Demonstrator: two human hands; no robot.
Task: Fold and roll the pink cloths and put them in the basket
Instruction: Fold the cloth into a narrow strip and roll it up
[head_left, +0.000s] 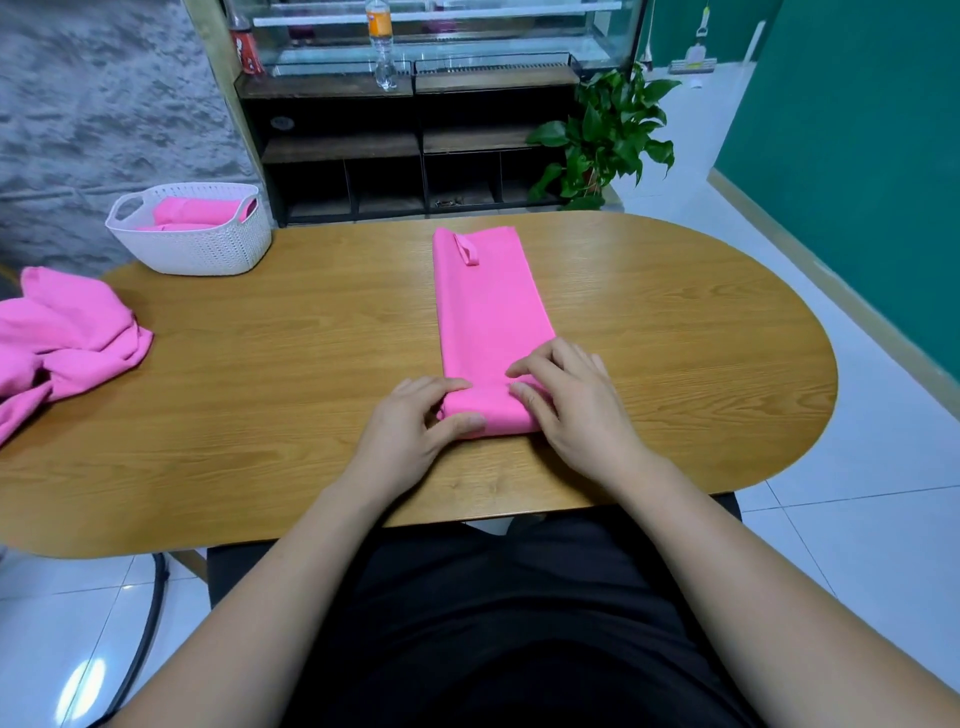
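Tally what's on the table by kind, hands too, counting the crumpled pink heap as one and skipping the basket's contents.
White basket: 1
Folded pink cloth: 1
Crumpled pink heap: 1
Hands: 2, left hand, right hand
Total: 5

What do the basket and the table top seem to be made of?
Basket: probably white moulded plastic, matte, judging by its perforated woven-pattern wall. Table: wood or wood-look laminate, smooth; grain lines show, but I cannot tell which.

Plain black clothing (519, 623) over torso and lap; left forearm (291, 571) and right forearm (727, 561) bare
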